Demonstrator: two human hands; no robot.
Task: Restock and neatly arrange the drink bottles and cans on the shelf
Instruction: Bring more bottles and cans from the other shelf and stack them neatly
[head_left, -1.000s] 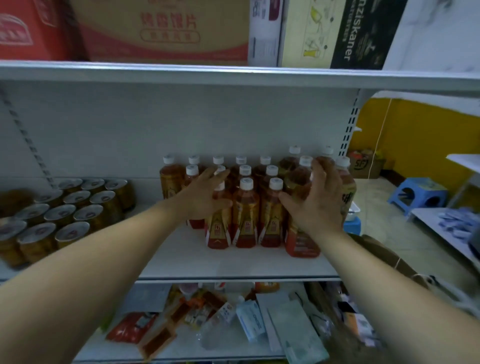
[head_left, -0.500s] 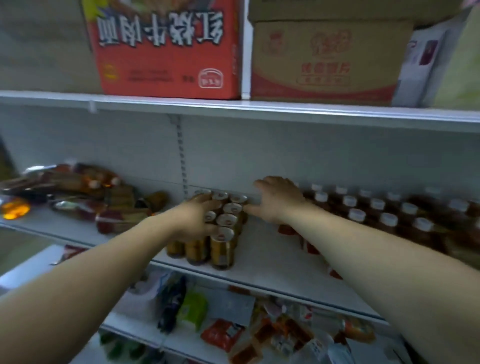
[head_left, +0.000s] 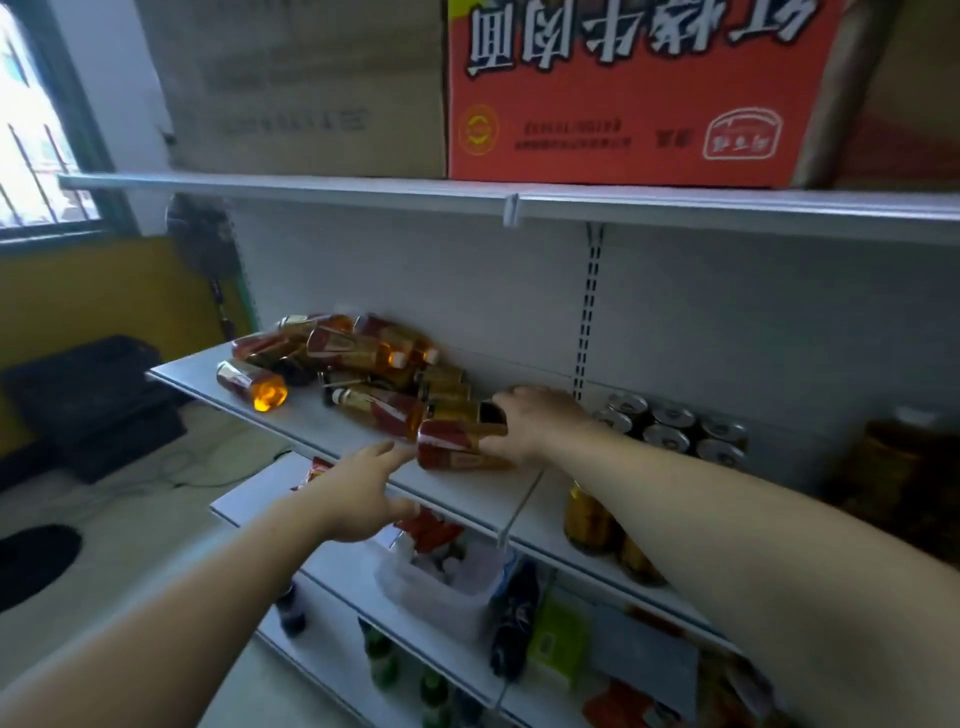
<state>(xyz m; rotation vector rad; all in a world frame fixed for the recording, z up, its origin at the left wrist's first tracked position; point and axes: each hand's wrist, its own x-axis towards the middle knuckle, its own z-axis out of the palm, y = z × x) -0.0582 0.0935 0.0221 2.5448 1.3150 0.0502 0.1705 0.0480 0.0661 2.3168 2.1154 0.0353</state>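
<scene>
A jumbled pile of amber tea bottles (head_left: 358, 358) with red labels lies on its side on the white shelf (head_left: 467, 493). My right hand (head_left: 530, 426) is closed around the nearest lying bottle (head_left: 452, 449) at the pile's right end. My left hand (head_left: 358, 493) hovers open just in front of the shelf edge, fingertips close to that bottle's left end. Upright gold cans (head_left: 670, 426) stand in rows to the right, partly hidden by my right forearm.
A red carton (head_left: 623, 88) and brown boxes sit on the upper shelf. The lower shelves hold snack packets, a plastic bag (head_left: 441, 577) and green bottles. A dark crate (head_left: 83, 395) stands on the floor at left, under a window.
My view has swung left from the upright bottles past the cans to the pile. My right hand moved from beside the cans onto a lying bottle; my left hand left the cans.
</scene>
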